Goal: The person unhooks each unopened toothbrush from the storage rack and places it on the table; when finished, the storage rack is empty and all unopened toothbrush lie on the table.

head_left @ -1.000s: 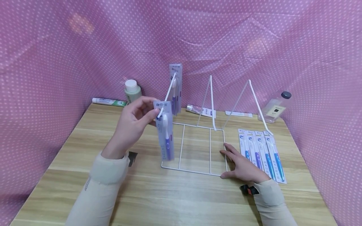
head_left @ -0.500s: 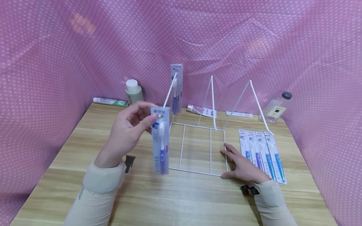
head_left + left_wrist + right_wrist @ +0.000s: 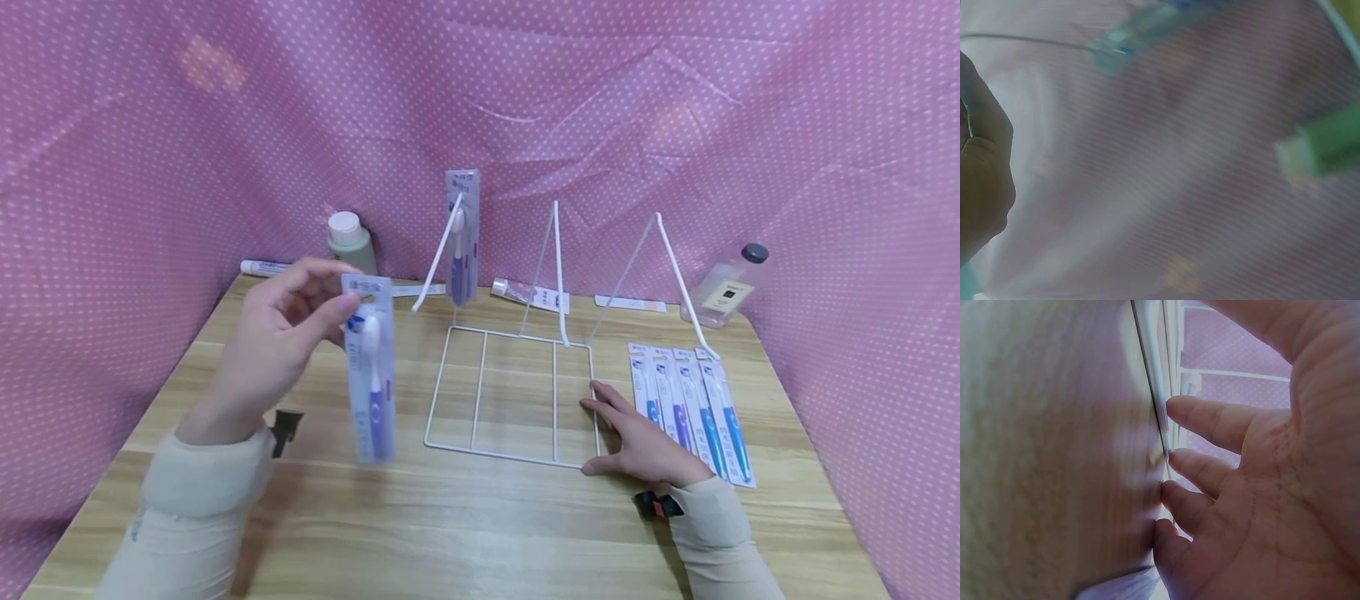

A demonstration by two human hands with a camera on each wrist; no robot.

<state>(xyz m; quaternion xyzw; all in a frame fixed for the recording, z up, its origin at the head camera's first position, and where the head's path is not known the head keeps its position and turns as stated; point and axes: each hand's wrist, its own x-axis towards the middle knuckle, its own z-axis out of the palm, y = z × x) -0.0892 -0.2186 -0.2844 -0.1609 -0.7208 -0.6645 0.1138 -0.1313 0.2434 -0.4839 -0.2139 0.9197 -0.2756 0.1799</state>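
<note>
In the head view, my left hand [image 3: 270,337] pinches the top of a packaged toothbrush [image 3: 372,383] with a purple handle, which hangs upright left of the white wire rack [image 3: 554,400] and apart from it. On the rack's left prong, toward the back, hang packaged purple toothbrushes [image 3: 467,242]; the middle and right prongs bear nothing. My right hand [image 3: 645,442] rests at the rack base's right side, fingers spread, fingertips touching the wire and table in the right wrist view. Only part of my left hand [image 3: 985,162] shows in the left wrist view; the held package is outside it.
Several packaged toothbrushes [image 3: 690,412] lie in a row at the right. Along the back are a green bottle [image 3: 350,242], a white tube [image 3: 262,267], a toothpaste tube [image 3: 532,293], a white strip [image 3: 630,303] and a clear bottle [image 3: 723,292]. Pink dotted cloth surrounds the table.
My left hand has drawn the packaged toothbrush forward off the tip of the left prong, then carried it left. My right hand has stayed at the rack base.
</note>
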